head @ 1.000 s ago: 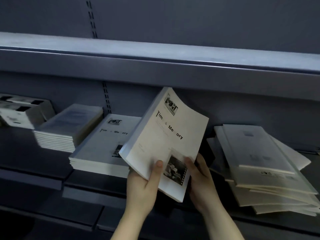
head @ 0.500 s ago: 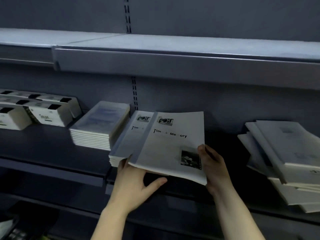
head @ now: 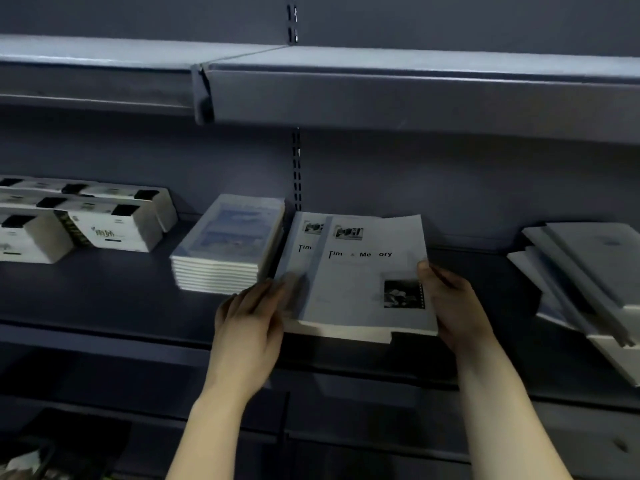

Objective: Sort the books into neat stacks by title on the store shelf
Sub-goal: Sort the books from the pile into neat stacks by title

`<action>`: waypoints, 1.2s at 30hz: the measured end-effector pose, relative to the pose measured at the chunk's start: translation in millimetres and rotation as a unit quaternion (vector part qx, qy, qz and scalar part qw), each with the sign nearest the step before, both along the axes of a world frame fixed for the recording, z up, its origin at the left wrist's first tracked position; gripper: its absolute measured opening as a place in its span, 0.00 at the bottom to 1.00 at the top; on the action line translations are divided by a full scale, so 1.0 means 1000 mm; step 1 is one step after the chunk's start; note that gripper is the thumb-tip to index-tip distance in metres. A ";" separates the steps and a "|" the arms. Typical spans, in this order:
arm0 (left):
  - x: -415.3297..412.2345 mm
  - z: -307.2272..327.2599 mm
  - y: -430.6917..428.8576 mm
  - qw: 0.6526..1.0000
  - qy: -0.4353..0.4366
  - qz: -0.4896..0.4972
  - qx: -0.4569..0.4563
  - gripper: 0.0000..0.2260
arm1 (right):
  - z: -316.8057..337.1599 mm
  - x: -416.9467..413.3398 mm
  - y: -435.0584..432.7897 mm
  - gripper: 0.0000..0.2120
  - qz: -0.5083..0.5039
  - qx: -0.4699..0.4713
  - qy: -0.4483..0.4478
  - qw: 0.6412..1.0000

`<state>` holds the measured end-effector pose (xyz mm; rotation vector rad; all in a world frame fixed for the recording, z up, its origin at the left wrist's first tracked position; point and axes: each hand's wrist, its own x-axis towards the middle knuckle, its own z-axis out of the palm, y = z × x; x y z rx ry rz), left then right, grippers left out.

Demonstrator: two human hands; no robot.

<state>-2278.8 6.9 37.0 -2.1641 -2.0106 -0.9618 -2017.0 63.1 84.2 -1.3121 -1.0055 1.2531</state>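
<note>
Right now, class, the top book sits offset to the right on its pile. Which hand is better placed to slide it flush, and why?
The right hand. It already grips the right edge of the top book, the overhanging side, so it can push leftward. The left hand steadies the pile at its left edge.

I see it all through one wide-angle camera on my head, so no second view overlaps it. It faces forward and slightly down, straight into a dark store shelf (head: pixel 104 299), close enough that my forearms enter from 6 o'clock and my left hand (head: pixel 252 320) and right hand (head: pixel 453 306) sit just below centre. The upper shelf (head: pixel 415 95) spans the frame toward 12 o'clock, bowed by the lens. Edges blur at 9 and 3 o'clock.
</note>
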 end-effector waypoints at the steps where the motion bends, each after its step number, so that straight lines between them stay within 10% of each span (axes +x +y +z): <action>1: -0.003 -0.001 0.000 1.000 -0.001 -0.005 -0.004 0.22 | 0.000 -0.003 -0.001 0.11 -0.019 -0.009 0.007 1.000; 9: -0.023 -0.005 0.001 0.999 0.007 -0.018 -0.038 0.24 | -0.006 -0.018 -0.011 0.11 -0.077 0.011 0.050 0.996; 36: -0.032 -0.009 -0.008 0.999 -0.009 -0.031 -0.020 0.20 | -0.044 -0.051 -0.004 0.23 -0.012 0.061 -0.271 0.961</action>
